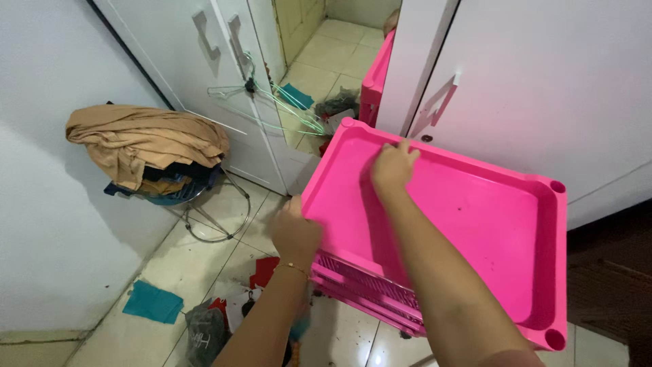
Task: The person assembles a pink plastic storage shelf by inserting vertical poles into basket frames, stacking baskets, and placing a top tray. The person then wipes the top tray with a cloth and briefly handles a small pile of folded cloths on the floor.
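— Under both hands, what was there?

— A pink plastic shelf unit point(475, 224), its flat top tray tilted up toward the person. The left hand point(295, 234) was clamped on the near left edge, fingers wrapped round the rim. The right hand point(394, 166) reached across and hooked its fingertips over the far rim, next to the white cupboard door point(543, 95).

— Which way did it run?

— Its long side stretched away to the right of both hands, so the right arm lay over the tray. Left of the left hand, a heap of tan clothes point(146, 139) sat on a wire stand, with green wire hangers point(285, 102) on a door handle beyond.
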